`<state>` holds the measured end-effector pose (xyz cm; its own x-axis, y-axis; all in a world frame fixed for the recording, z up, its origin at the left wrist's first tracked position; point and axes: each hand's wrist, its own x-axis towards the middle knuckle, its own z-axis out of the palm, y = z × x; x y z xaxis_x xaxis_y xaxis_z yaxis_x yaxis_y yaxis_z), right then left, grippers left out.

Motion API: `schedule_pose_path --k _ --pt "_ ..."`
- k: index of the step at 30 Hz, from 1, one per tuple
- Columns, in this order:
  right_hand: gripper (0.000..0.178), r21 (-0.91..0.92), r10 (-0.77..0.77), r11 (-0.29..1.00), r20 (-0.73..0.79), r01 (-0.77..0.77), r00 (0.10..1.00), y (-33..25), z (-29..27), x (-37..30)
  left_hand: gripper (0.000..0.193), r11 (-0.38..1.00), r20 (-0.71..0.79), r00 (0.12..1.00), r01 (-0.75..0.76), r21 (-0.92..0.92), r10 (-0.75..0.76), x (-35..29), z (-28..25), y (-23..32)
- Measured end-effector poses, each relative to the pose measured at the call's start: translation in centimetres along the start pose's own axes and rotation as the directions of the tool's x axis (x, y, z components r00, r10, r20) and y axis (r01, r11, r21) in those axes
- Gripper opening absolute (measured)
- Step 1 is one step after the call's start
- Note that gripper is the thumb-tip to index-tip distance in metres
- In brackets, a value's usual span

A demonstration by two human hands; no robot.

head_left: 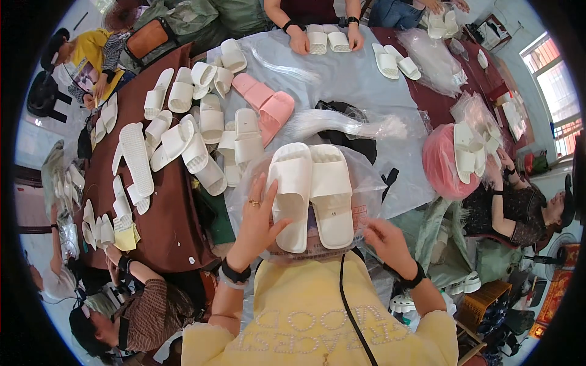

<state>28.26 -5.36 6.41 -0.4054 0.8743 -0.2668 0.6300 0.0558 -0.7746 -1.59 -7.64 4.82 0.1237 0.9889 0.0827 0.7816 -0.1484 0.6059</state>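
Observation:
A pair of white slippers, a left slipper (pixel 291 198) and a right slipper (pixel 332 198), lies side by side in front of me, toes pointing away. Beneath them spreads a clear plastic bag (pixel 363 174) with coloured print near its close edge. My left hand (pixel 259 210) rests against the left slipper's outer side, fingers stretched and thumb apart at its sole. At the bag's right edge is my right hand (pixel 392 245), fingers loosely bent and thumb apart; whether it touches the plastic is hard to see.
Many white slippers (pixel 195 146) cover the brown cloth (pixel 183 213) on the left, beside a pink pair (pixel 276 113). Bundled clear film (pixel 348 124) lies ahead on the sheet (pixel 390 91). Across the table a person's hands (pixel 299 41) flank white slippers. A pink bag (pixel 448 165) stands right.

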Motion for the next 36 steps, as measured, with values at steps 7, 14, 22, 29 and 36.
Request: schedule_pose_path --k 7,14,22,29,36 --pt "0.054 -0.369 -0.334 0.886 -0.087 0.281 0.938 -1.4 0.5 7.0 0.07 0.99 -0.216 0.967 0.142 0.005 -0.137 2.2 2.4 -1.2" --pt "0.059 -0.441 -0.276 0.818 0.26 0.368 0.925 -2.8 -0.8 10.6 0.066 0.974 -0.161 0.962 0.226 0.032 -0.218 0.5 2.3 0.3" --pt "0.019 -0.225 -0.358 0.909 0.015 0.352 0.934 0.7 -6.4 23.9 0.069 0.964 -0.145 0.96 0.253 0.081 -0.24 -0.2 1.2 2.6" --pt "0.019 -0.557 -0.198 0.823 -0.091 0.115 0.976 6.1 0.8 34.6 0.051 0.982 -0.068 0.98 0.185 -0.024 -0.186 0.6 1.8 3.9" --pt "0.014 -0.747 -0.244 0.663 -0.154 0.049 0.957 7.8 3.5 35.7 0.038 0.996 -0.148 0.987 0.07 0.053 -0.061 1.0 1.8 5.1"
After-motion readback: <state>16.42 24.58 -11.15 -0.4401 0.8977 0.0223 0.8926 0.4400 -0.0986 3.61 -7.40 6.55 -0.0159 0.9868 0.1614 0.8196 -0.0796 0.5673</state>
